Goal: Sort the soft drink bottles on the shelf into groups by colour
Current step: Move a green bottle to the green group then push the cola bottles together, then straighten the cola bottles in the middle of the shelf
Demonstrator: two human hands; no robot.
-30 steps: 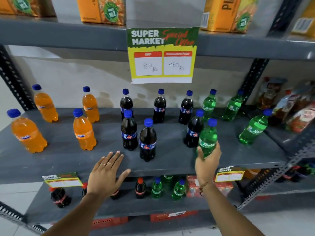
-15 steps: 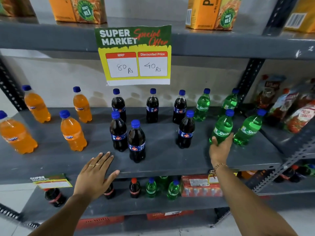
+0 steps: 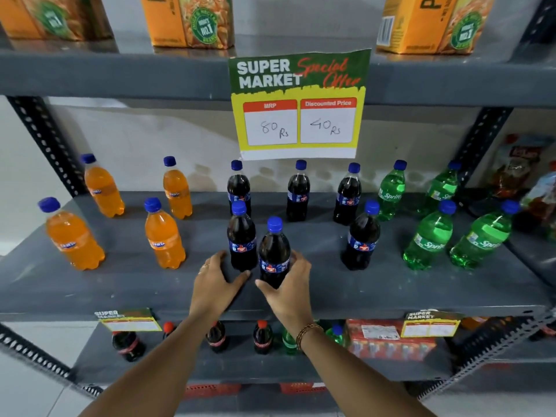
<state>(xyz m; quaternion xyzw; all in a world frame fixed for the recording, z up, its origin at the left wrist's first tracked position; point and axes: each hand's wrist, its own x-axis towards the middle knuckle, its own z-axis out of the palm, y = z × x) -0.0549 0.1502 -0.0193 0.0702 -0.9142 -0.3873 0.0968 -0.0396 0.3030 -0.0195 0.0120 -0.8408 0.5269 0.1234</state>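
Note:
On the grey shelf (image 3: 376, 290) several orange bottles (image 3: 164, 239) stand at the left, several dark cola bottles (image 3: 359, 239) in the middle and several green bottles (image 3: 428, 239) at the right. All have blue caps. My right hand (image 3: 288, 290) is wrapped around the lower part of the front cola bottle (image 3: 274, 251). My left hand (image 3: 215, 284) cups the base of the cola bottle just behind it (image 3: 242, 236), fingers on its left side and thumb in front. Both bottles stand upright and nearly touch.
A special-offer price sign (image 3: 299, 103) hangs from the shelf above, which carries orange juice cartons (image 3: 188, 21). Snack packets (image 3: 523, 170) lie at the far right. The lower shelf holds red-capped cola bottles (image 3: 262, 337), green bottles and a red carton pack (image 3: 388, 341).
My right hand let go of the green bottle, which now stands with the green group at the right, and moved left onto the front cola bottle. My left hand left the shelf surface for the neighbouring cola bottle.

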